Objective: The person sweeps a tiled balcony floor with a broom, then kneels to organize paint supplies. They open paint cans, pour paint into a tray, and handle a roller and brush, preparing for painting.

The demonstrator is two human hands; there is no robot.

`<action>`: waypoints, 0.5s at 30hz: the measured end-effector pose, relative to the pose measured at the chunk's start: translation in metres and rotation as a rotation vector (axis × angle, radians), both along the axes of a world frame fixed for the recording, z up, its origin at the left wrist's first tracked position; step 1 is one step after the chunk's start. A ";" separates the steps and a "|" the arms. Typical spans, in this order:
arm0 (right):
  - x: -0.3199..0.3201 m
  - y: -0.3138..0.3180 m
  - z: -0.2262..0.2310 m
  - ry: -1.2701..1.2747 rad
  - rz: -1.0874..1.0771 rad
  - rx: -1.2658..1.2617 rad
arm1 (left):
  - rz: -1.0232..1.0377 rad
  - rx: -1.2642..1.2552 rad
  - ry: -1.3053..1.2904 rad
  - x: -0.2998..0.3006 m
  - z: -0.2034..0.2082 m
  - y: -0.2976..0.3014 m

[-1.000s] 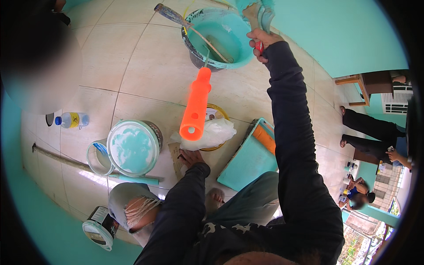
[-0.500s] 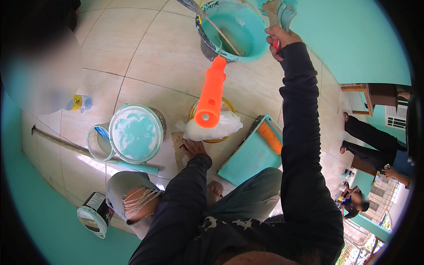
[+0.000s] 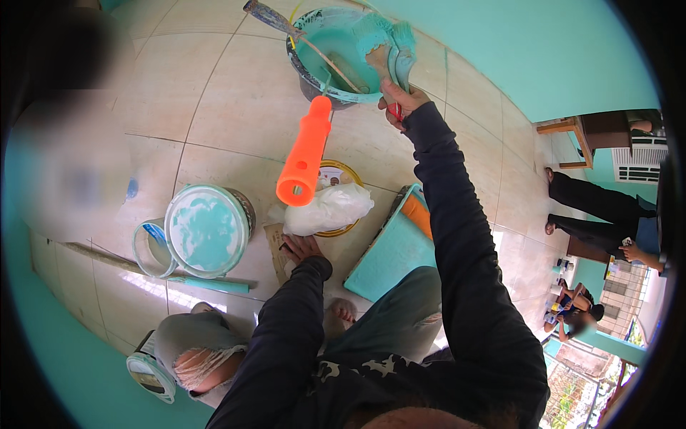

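Observation:
My right hand is closed round the handles of what look like two paintbrushes, side by side. Wet teal paint covers their bristles, which point up at the right rim of a dark bucket with teal paint inside. In that bucket stand a paint roller with a bright orange handle and a second long-handled roller. Low on the floor, my left hand lies on a piece of brown cardboard, fingers extended, beside a white plastic bag.
The bag sits on a yellow-rimmed lid. Right of it is a teal paint tray with an orange roller. A lidded pail, a clear tub and a pole lie left. Other people are far right; a blurred person is left.
My right hand has brought the brushes left, from the wall side to the bucket's right rim. My left hand stays down at the cardboard. The whole view has shifted slightly.

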State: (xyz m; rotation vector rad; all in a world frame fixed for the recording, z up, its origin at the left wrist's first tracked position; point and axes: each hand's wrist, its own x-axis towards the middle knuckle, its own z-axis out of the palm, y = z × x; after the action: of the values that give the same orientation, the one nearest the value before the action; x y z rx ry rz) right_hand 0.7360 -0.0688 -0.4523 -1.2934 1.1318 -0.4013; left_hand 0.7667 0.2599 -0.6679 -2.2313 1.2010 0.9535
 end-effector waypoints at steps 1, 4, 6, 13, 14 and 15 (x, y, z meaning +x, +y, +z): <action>0.001 0.004 0.002 0.023 -0.017 -0.088 | -0.002 -0.003 -0.008 0.000 -0.003 0.001; 0.012 0.023 0.003 0.076 -0.100 -0.309 | 0.004 -0.037 -0.019 -0.001 -0.012 0.007; 0.014 0.034 -0.001 0.088 -0.198 -0.402 | 0.024 -0.097 -0.013 -0.003 -0.017 0.013; 0.007 0.085 0.009 0.593 -0.300 -1.075 | -0.003 -0.213 -0.113 -0.004 -0.021 0.023; -0.003 0.092 0.010 0.611 -0.308 -1.132 | -0.002 -0.154 -0.007 0.000 0.016 0.017; -0.008 0.099 0.013 0.622 -0.312 -1.197 | 0.006 -0.099 0.096 0.005 0.038 0.014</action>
State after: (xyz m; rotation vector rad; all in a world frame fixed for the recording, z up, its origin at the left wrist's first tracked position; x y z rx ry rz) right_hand 0.7276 0.0303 -0.4397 -2.3900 1.7113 -1.0539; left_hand 0.7717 0.2743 -0.6301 -2.2896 1.3105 1.0344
